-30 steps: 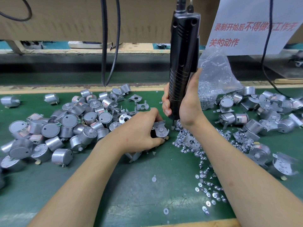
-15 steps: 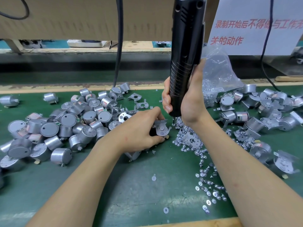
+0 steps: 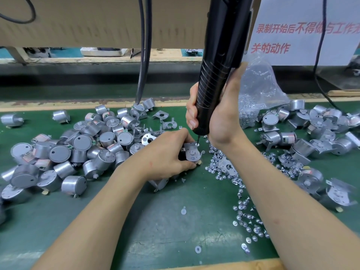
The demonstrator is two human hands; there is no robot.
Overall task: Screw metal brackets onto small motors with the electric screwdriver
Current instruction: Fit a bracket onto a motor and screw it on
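Note:
My left hand (image 3: 165,158) grips a small motor with a metal bracket (image 3: 191,152) laid on its face, holding it down on the green mat. My right hand (image 3: 220,115) is wrapped round the black electric screwdriver (image 3: 216,65), which stands nearly upright. Its bit touches the bracket's upper right corner, beside my left fingertips. Most of the motor body is hidden under my left hand.
A heap of bare silver motors (image 3: 78,149) lies to the left, with loose brackets (image 3: 165,121) behind my left hand. Loose screws (image 3: 241,193) trail along the mat under my right forearm. Bracketed motors (image 3: 311,133) pile up on the right beside a plastic bag of screws (image 3: 257,90).
The screwdriver has shifted left from over the screw pile and come down, so its bit now meets the bracket corner. My left hand kept the motor in place.

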